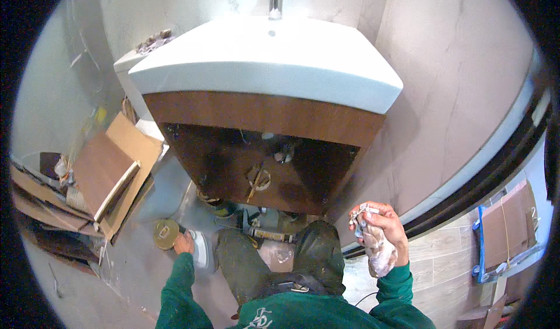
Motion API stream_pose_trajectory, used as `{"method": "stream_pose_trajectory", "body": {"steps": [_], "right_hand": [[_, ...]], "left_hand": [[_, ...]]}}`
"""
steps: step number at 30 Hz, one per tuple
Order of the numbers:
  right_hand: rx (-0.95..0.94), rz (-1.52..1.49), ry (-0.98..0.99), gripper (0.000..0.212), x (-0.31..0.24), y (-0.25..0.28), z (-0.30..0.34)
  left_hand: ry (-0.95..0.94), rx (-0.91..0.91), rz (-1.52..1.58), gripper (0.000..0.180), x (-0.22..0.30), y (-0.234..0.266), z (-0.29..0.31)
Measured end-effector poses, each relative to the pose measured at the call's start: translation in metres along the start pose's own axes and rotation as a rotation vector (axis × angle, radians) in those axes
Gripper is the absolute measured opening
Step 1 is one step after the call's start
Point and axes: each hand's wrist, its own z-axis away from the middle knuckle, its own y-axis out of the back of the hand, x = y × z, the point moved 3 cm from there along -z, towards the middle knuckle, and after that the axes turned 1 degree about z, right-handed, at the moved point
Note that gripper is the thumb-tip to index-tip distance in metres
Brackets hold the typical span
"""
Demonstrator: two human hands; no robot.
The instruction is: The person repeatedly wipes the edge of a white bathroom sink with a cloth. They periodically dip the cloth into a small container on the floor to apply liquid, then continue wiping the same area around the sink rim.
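My right hand (pixel 386 223) is raised at the right, its fingers closed around a crumpled, stained white rag (pixel 380 253) that hangs down over the palm. Low on the left, my left hand (pixel 184 243) is between a round gold-coloured tin (pixel 165 234) and a white plastic container (pixel 200 249). Its fingers are small and partly hidden; whether they grip either of these I cannot tell. Ahead of me stands a brown vanity cabinet (pixel 262 106) with an open front. A white washbasin (pixel 262 75) sits on top of it.
A chrome tap (pixel 275 2) rises behind the basin. Cardboard and brown boards (pixel 108 168) lean at the left. Tools and a tube (pixel 271 235) lie on the floor between my knees. To the right, a doorway edge (pixel 455 203) borders a wood-look floor (pixel 434 253) with a wrapped brown package (pixel 507 230).
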Motion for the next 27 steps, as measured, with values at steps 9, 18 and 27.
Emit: {"method": "stream_pose_trajectory", "body": {"steps": [9,18,27], "right_hand": [[-0.025,0.149,0.106,0.032,0.009,0.018,-0.013],[-0.099,0.148,0.15,0.029,0.014,0.021,-0.014],[-0.117,0.147,0.163,0.028,0.016,0.024,-0.013]], "left_hand": [[-0.201,0.036,-0.029,0.049,0.008,-0.006,-0.01],[-0.251,-0.214,-0.119,0.049,0.026,0.007,-0.022],[-0.501,-0.278,-0.065,0.045,0.001,-0.018,-0.063]]}}
